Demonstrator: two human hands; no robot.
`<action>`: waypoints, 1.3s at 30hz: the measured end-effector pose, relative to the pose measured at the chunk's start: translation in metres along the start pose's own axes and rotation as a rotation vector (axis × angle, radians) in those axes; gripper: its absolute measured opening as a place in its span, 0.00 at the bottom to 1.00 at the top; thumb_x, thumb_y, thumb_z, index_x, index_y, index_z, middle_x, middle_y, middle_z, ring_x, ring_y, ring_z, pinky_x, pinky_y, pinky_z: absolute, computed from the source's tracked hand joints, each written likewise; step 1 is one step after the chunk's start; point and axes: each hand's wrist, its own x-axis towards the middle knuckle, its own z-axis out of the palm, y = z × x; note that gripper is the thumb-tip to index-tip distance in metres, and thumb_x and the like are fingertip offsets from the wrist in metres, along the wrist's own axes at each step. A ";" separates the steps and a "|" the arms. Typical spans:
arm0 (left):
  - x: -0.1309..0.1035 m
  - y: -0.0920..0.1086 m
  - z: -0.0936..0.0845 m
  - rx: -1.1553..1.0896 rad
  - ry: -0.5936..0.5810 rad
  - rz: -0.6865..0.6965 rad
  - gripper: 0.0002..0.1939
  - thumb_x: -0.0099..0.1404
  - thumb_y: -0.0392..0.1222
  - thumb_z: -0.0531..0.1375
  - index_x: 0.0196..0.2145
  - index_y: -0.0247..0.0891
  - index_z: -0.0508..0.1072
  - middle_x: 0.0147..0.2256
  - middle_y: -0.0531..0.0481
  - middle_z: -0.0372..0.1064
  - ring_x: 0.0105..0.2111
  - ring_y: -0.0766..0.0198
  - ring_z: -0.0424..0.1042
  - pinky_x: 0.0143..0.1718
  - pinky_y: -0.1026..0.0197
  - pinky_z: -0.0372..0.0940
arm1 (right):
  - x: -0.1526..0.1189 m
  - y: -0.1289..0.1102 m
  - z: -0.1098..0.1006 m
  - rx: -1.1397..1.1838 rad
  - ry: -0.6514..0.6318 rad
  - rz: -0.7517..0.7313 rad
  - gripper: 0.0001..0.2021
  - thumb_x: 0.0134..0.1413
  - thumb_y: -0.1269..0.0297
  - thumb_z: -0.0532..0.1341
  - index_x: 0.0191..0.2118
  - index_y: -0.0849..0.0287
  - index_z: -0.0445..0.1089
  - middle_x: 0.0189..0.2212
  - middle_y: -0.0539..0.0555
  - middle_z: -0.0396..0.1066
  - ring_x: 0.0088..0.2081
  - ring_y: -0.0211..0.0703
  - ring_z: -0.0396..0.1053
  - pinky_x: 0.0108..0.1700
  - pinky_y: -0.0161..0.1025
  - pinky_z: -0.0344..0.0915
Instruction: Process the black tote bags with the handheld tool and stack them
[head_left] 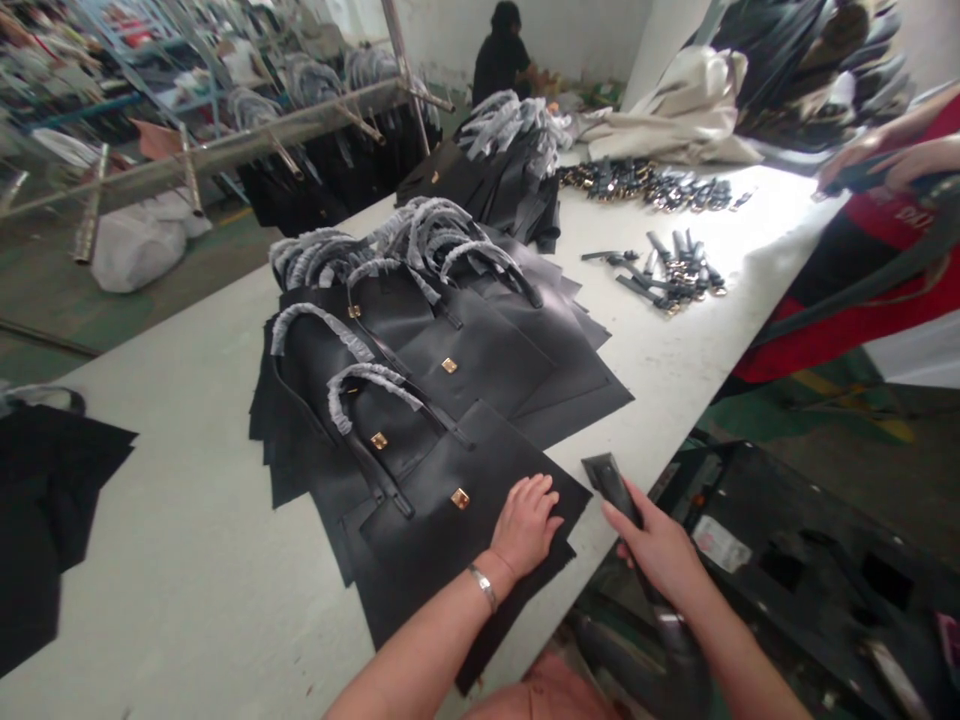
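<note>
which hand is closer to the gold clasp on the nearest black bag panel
Left. The left hand rests on that black bag panel, just right of the gold clasp; the right hand is farther right, beyond the panel's edge.

“DA” can be read in pale letters (910, 213) on the red garment (840, 325) beyond the bench's (187, 520) right edge. Below that edge, the print on the label (721, 543) cannot be made out.

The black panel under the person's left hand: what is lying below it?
Edges of other black pieces stick out below the black panel, above the pale table. The rest of these pieces is covered, so their number cannot be seen.
</note>
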 end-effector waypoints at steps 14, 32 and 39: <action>0.000 0.001 -0.002 -0.014 0.000 0.005 0.15 0.67 0.39 0.60 0.51 0.37 0.70 0.58 0.42 0.65 0.61 0.52 0.61 0.64 0.44 0.56 | 0.000 0.009 -0.003 0.050 -0.086 0.012 0.33 0.57 0.48 0.57 0.66 0.56 0.58 0.14 0.44 0.68 0.18 0.43 0.69 0.21 0.36 0.64; -0.045 0.023 -0.023 -0.118 -0.114 0.048 0.20 0.68 0.43 0.57 0.56 0.35 0.66 0.60 0.42 0.63 0.63 0.57 0.58 0.66 0.54 0.53 | -0.001 -0.073 0.049 -0.156 -0.322 -0.167 0.41 0.51 0.42 0.56 0.67 0.57 0.54 0.13 0.43 0.65 0.19 0.47 0.68 0.23 0.39 0.64; -0.165 -0.016 -0.063 0.144 0.056 -0.293 0.23 0.71 0.43 0.55 0.61 0.37 0.61 0.64 0.40 0.57 0.67 0.52 0.51 0.67 0.38 0.45 | -0.030 -0.103 0.113 -0.338 -0.554 -0.269 0.37 0.55 0.46 0.54 0.67 0.58 0.56 0.13 0.43 0.64 0.18 0.44 0.68 0.22 0.36 0.65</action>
